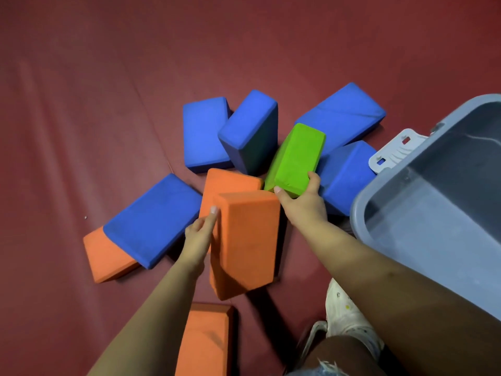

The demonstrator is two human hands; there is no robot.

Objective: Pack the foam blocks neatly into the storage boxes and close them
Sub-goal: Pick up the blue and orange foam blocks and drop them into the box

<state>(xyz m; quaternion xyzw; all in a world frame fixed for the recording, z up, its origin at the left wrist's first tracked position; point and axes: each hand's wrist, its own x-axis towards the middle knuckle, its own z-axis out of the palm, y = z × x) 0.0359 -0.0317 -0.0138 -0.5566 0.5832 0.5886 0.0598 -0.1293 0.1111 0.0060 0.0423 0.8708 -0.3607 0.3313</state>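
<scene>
A bare knee above a frayed denim hem (329,366) sits at the bottom edge, with a white sneaker (343,310) just beyond it on the dark red padded floor (108,104). Left of the knee lies a flat orange foam block (203,343), partly cut off by the frame.

The left hand (199,234) grips a rectangular orange foam block (245,240) along its left side, thumb pressed on the top face near the far corner, fingers hidden behind it; the block is tilted, its near end raised toward the camera. It overlaps another orange foam block (230,180) lying behind it.

The right hand (306,204) pinches the near end of a bright green foam block (298,158), thumb on its left edge and fingers curled around the right edge. The green block leans up against the blue ones around it.

Blue foam blocks (249,131) are scattered in a loose fan: one flat at far left (204,131), one large at far right (344,118), one beside the box (347,175), and one at near left (154,221) resting on top of a further orange block (108,256).

A grey-blue plastic storage box (360,213) stands open at the right, with a pale grey latch (393,150) sticking out at its far rim. No block is visible in the part of its interior that shows.
</scene>
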